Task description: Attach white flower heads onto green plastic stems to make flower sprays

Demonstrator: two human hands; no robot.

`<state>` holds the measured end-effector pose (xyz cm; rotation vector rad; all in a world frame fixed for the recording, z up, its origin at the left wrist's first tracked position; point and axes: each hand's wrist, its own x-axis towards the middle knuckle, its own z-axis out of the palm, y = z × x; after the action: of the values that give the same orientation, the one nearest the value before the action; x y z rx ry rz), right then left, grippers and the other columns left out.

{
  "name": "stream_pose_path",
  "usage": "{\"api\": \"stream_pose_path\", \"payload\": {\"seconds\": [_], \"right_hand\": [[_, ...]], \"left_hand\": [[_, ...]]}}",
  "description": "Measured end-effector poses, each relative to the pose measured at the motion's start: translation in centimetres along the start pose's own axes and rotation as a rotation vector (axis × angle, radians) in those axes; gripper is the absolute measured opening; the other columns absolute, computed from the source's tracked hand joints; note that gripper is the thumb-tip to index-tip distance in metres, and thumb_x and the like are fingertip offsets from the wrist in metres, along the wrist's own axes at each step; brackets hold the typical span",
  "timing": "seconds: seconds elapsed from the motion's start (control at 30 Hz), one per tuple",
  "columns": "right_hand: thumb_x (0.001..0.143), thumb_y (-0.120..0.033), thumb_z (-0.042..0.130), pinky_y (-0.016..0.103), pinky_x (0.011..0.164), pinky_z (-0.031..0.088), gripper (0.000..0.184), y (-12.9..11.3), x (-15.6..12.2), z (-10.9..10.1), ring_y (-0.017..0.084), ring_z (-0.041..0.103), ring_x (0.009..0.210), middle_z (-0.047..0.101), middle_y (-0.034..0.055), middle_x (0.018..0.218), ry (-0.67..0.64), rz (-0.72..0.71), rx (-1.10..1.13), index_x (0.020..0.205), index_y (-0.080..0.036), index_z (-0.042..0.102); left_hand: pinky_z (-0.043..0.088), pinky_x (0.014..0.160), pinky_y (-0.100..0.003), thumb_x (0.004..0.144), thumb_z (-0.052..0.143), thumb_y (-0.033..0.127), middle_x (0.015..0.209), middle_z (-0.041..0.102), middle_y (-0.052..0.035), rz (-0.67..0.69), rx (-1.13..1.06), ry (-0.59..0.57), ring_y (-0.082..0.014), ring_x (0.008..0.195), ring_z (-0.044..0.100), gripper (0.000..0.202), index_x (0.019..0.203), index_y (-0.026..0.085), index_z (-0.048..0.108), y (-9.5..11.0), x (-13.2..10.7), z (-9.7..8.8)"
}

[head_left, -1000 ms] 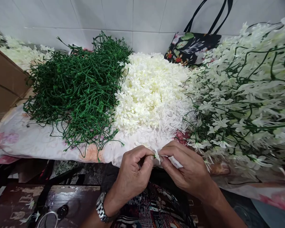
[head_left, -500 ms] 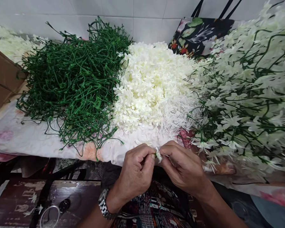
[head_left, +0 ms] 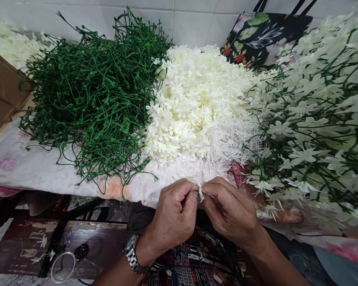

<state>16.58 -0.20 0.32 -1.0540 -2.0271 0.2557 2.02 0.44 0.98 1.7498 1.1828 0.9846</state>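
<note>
My left hand and my right hand meet at the near edge of the cloth, both pinched on one small white artificial flower held between their fingertips. A thin green stem tip shows at my left thumb. Just beyond them lies a heap of loose white flower heads. A tangled pile of bare green plastic stems sits to its left. Finished stems with white flowers attached are piled at the right. A metal watch is on my left wrist.
A floral cloth covers the work surface. A black flowered bag leans on the tiled wall behind. A brown cardboard box stands at the far left. A dark low board with a metal ring lies below left.
The view has tilted down and nearer the piles. My hands stay pinched together on the small flower, with the white piece under my right hand no longer showing.
</note>
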Motion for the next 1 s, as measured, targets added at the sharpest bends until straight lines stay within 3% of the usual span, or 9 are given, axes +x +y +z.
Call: {"api": "stream_pose_path", "payload": {"seconds": [0.3, 0.47, 1.0], "right_hand": [[0.084, -0.006, 0.049, 0.022, 0.058, 0.046, 0.012, -0.6, 0.7, -1.3, 0.011, 0.055, 0.066, 0.057, 0.0016, 0.071, -0.066, 0.056, 0.121, 0.085, -0.017, 0.054], [0.084, -0.005, 0.048, 0.023, 0.057, 0.045, 0.013, -1.0, 0.9, -1.6, 0.011, 0.054, 0.063, 0.057, 0.0013, 0.068, -0.056, 0.065, 0.105, 0.082, -0.016, 0.055], [0.083, -0.006, 0.047, 0.021, 0.051, 0.043, 0.014, -0.4, 0.5, 0.2, 0.011, 0.050, 0.055, 0.051, -0.0010, 0.064, 0.041, 0.080, 0.091, 0.083, -0.019, 0.050]], "left_hand": [[0.038, 0.053, -0.019, 0.079, 0.045, 0.009, 0.057, 0.050, 0.0038, -0.050, -0.157, -0.004, -0.0093, 0.054, 0.046, 0.019, 0.063, 0.017, 0.051, 0.3, -0.2, -0.6], [0.040, 0.053, -0.020, 0.077, 0.046, 0.007, 0.059, 0.052, 0.0024, -0.010, -0.143, 0.026, -0.0099, 0.055, 0.048, 0.017, 0.066, 0.017, 0.055, 0.1, -0.4, -0.5], [0.034, 0.050, -0.021, 0.078, 0.043, 0.009, 0.054, 0.047, 0.0031, -0.001, -0.014, 0.077, -0.0100, 0.050, 0.043, 0.021, 0.059, 0.019, 0.048, 0.1, 0.0, -0.1]]}}
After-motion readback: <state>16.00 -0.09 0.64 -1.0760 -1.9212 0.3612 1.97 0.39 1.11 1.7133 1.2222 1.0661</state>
